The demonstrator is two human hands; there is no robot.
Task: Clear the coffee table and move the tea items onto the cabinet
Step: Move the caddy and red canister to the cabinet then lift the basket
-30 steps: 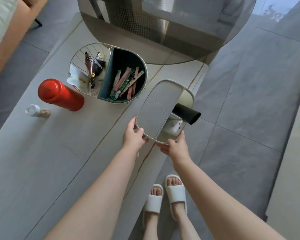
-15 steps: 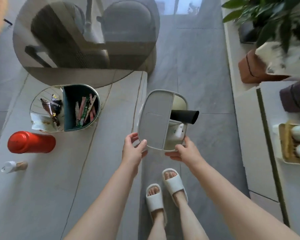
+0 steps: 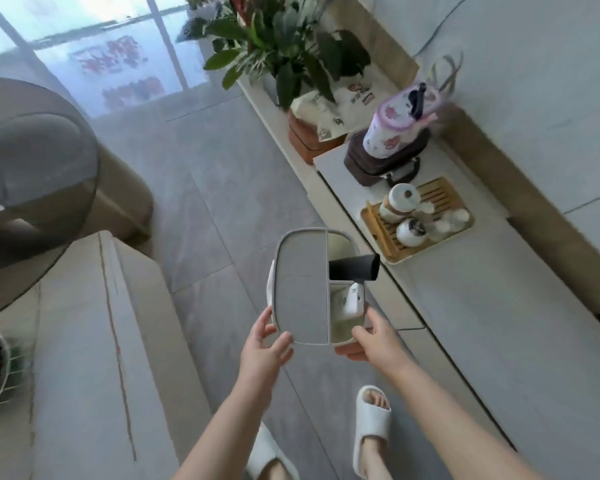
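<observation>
Two bare hands hold one pale oval plastic storage box (image 3: 302,289) above the grey tiled floor (image 3: 205,202), in the gap between the beige stone-topped coffee table (image 3: 84,341) and the long pale cabinet (image 3: 499,341). Left hand (image 3: 262,351) grips the near left corner of the box, thumb on the flat grey half-lid (image 3: 300,285), fingers wrapped beneath. Right hand (image 3: 373,341) grips the near right corner at the open compartment, thumb over the rim, fingers under the base. Both hands are closed on the box; it lies just ahead of them and roughly level.

Contents of the open compartment: a black cylindrical nozzle (image 3: 355,267) projecting rightwards past the rim, and a white plastic device (image 3: 352,299) below it. Its type cannot be determined.

On the cabinet, beyond and to the right of the box: a bamboo slatted tea tray (image 3: 440,195) carrying white ceramic tea vessels (image 3: 400,199); behind it a dark brown case (image 3: 385,164) with a floral white-and-pink tumbler (image 3: 392,133) resting on top. A leafy green potted plant (image 3: 274,39) stands at the far end.

A round smoked-glass tabletop (image 3: 32,161) overlaps the far end of the coffee table. White slippers (image 3: 371,424) are on both feet.
</observation>
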